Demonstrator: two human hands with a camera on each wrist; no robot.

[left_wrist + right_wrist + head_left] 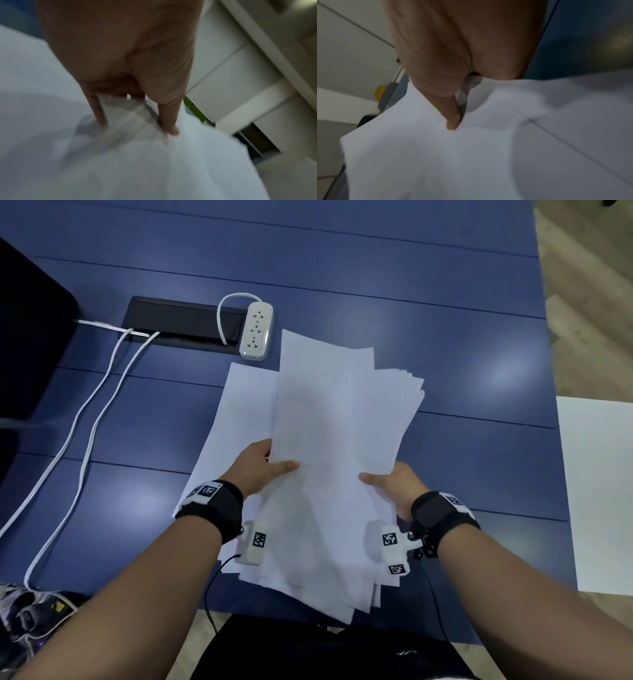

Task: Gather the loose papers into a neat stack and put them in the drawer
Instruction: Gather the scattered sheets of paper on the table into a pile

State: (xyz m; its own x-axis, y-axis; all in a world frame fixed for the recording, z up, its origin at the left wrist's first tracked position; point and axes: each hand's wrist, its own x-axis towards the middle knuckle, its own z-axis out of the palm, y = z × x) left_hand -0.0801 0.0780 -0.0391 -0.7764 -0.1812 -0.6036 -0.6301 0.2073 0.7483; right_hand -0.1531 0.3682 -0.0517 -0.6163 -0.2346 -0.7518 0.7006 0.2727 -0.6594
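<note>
A loose, uneven bunch of white papers [335, 440] is lifted above the blue table [445, 320], its sheets fanned out at the far end. My left hand [263, 470] grips the bunch's left edge, thumb on top. My right hand [390, 484] grips the right edge the same way. In the left wrist view the thumb and a finger of the left hand [137, 105] pinch the papers [154, 162]. In the right wrist view the right hand [453, 119] pinches the papers [471, 155] with its thumb on top. One more sheet [236, 419] lies flat under the left hand. No drawer is visible.
A white power strip [256, 331] with its cord lies just beyond the papers, beside a black cable hatch [181, 321]. White cables [85, 419] run down the table's left side. A white surface [599, 491] stands at the right, past the table edge.
</note>
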